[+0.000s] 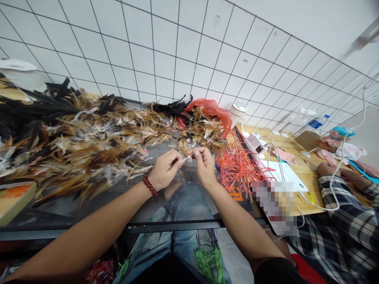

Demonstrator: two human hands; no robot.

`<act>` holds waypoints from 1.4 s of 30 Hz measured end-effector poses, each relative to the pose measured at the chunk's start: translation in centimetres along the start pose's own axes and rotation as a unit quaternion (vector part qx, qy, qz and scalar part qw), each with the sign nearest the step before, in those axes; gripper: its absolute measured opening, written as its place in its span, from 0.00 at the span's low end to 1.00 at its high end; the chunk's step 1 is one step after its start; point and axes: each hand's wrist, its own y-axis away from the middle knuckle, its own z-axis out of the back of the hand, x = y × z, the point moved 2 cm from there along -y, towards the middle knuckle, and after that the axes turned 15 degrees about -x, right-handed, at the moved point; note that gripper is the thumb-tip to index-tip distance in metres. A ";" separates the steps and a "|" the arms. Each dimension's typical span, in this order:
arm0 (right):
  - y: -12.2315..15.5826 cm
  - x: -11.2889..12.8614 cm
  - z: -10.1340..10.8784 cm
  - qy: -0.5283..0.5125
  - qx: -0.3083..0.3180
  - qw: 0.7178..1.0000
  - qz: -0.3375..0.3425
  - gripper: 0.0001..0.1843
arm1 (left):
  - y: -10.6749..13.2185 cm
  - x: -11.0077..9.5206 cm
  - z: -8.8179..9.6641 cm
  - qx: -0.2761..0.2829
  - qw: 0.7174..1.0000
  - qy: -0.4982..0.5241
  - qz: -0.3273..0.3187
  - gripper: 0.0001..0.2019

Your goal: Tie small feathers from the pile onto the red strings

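My left hand (166,170), with a dark red bead bracelet on its wrist, pinches one end of a small feather (188,157) by its thin white shaft. The other end is between the thumb and fingers of my right hand (205,165). Both hands are close together above the dark glossy table, in front of my knees. Fingertips hide part of the feather. Behind and left of them spreads a large heap of brown and white feathers (97,146). A smaller feather pile (204,132) lies just beyond my right hand.
Tangled red-orange strings (242,163) lie right of my hands. Behind them are a red plastic bag (211,110) and a lidded white cup (237,110). Chargers, white cables (278,157) and a phone (275,209) are further right. Another person's plaid sleeve (346,205) is at far right.
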 end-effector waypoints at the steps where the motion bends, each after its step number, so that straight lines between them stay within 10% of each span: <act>1: 0.0 0.2 0.1 0.014 0.002 1.000 0.019 0.10 | 0.0 0.1 -0.1 0.014 1.000 0.008 0.015 0.12; 8: 0.1 0.8 0.0 0.075 0.013 0.991 0.108 0.08 | -0.1 0.3 -0.1 -0.002 0.976 0.187 0.115 0.18; 19: -0.1 0.3 -0.2 0.103 0.011 0.983 0.149 0.09 | -0.1 0.1 -0.9 -0.013 0.857 0.368 0.359 0.14; 26: 0.0 0.6 0.1 0.099 0.035 0.980 0.170 0.07 | -0.2 0.9 -1.0 -0.021 0.858 0.322 0.400 0.15; 35: 0.4 -0.2 0.1 0.130 0.057 0.977 0.158 0.06 | 0.0 1.5 -1.3 -0.012 0.941 0.145 0.306 0.12; 42: 0.3 -0.1 0.1 0.102 0.086 0.979 0.155 0.07 | -0.1 1.9 -1.1 -0.008 0.955 0.072 0.288 0.09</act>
